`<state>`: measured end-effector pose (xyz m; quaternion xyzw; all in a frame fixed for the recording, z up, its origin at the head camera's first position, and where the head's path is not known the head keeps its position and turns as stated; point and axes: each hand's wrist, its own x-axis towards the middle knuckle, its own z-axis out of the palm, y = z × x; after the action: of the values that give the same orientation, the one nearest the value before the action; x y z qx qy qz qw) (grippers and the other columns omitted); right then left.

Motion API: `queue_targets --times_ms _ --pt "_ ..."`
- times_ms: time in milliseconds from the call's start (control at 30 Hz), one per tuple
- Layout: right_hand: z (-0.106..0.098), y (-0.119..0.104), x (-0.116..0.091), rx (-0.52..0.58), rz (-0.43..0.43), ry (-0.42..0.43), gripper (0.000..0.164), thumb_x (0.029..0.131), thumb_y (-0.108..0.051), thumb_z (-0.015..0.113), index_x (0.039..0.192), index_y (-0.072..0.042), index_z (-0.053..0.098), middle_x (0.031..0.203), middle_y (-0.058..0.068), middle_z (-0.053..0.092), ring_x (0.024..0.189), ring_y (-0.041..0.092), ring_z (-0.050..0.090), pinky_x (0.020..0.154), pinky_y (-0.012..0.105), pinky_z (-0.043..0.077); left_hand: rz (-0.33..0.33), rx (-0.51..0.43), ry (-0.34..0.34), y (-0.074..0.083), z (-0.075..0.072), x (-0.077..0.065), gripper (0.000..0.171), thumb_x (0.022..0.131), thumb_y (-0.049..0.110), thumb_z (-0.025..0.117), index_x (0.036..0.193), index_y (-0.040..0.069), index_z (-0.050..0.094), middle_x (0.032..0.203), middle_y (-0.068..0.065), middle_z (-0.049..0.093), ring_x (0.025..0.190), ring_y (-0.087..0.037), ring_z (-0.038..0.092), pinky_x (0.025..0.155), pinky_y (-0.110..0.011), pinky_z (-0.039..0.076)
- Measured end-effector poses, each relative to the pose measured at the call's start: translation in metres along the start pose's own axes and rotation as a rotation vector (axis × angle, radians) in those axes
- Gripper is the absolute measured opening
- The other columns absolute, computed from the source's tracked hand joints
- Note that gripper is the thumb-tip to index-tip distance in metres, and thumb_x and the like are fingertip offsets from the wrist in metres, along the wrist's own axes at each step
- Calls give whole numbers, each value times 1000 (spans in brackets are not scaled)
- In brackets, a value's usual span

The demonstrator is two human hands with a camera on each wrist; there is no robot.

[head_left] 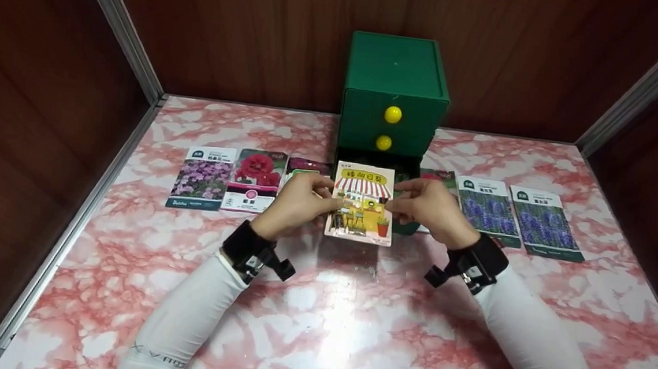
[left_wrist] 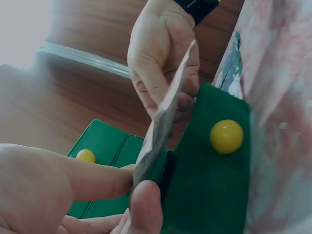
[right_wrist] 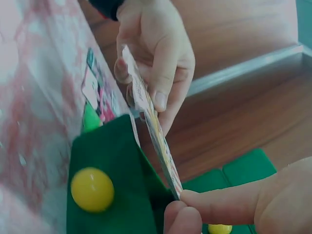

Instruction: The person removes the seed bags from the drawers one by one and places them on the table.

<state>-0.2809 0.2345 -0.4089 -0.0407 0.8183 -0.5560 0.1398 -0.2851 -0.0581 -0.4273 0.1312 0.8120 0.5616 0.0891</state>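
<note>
A flat paper packet [head_left: 360,207] with a striped awning and a café scene is held between both hands, over the pulled-out bottom drawer [left_wrist: 207,190] of a small green cabinet [head_left: 395,64]. My left hand [head_left: 300,201] pinches its left edge between thumb and fingers. On the opposite edge, my right hand [head_left: 430,210] pinches it the same way. In both wrist views the packet appears edge-on, beside the drawer's green front with its yellow knob [right_wrist: 92,189]. Much of the drawer's inside is hidden behind the packet in the head view.
Left of the cabinet lie packets with purple flowers [head_left: 201,178], a red flower [head_left: 256,171] and a magenta top [head_left: 307,164], partly covered. To the right are a red-flower packet [head_left: 446,178], partly hidden, and two with violet-blue spikes [head_left: 488,210]. Brown panels [head_left: 246,40] enclose the marbled table [head_left: 296,321].
</note>
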Motion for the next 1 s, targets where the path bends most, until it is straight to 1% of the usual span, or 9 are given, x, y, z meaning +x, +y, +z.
queue_targets --times_ms 133,200,300,400,467,667,767,900,1000 --pt "12 0 -9 -14 -32 6 52 102 -9 83 146 7 62 109 18 77 84 23 74 82 41 65 16 11 8 -3 -6 -16 53 97 16 88 138 -9 67 105 -12 74 69 -12 67 61 -32 62" --pt "20 0 -13 -6 -47 1 52 101 -7 83 145 7 61 108 18 77 87 26 75 82 41 64 19 -13 -3 -5 -11 -26 52 97 14 87 139 -9 66 105 -13 74 69 -12 68 59 -27 60" --pt "34 0 -18 36 -50 -1 53 99 -3 83 144 9 60 106 17 77 92 31 76 82 40 64 5 -73 -22 -11 -18 -40 50 97 8 86 139 -9 65 106 -13 74 66 -12 67 59 -28 61" --pt "50 2 -22 69 -65 -13 54 97 2 82 144 9 57 103 15 76 93 35 75 81 40 64 -9 -118 -30 -19 -25 -52 49 97 6 85 138 -9 64 106 -14 73 66 -15 68 59 -31 62" --pt "60 2 -24 74 -75 -19 56 96 3 82 145 9 57 102 14 76 92 34 74 81 39 64 -13 -129 -29 -24 -30 -59 49 98 6 85 139 -9 64 107 -15 73 67 -16 68 59 -32 63" --pt "86 3 -26 39 -94 -18 57 92 -1 87 142 7 58 101 11 75 87 20 70 77 31 59 -27 -72 -14 -38 -46 -76 47 98 11 86 136 -8 66 107 -15 73 68 -16 68 58 -32 62" --pt "96 3 -26 44 -94 -34 59 92 -2 88 142 6 58 101 11 74 86 20 70 77 32 60 -34 -42 -4 -46 -53 -83 47 98 14 87 135 -8 67 106 -14 74 66 -16 67 56 -34 62" --pt "109 3 -27 41 -125 -63 59 93 -2 87 142 9 56 100 12 74 82 21 71 73 38 64 -50 -13 2 -54 -61 -92 46 97 14 88 133 -8 68 104 -13 74 62 -16 66 55 -41 63" --pt "118 4 -29 29 -150 -88 59 94 -2 86 142 11 54 99 12 75 79 21 72 72 36 64 -60 16 10 -57 -67 -97 45 97 14 88 133 -6 70 102 -12 74 60 -17 66 55 -45 63"
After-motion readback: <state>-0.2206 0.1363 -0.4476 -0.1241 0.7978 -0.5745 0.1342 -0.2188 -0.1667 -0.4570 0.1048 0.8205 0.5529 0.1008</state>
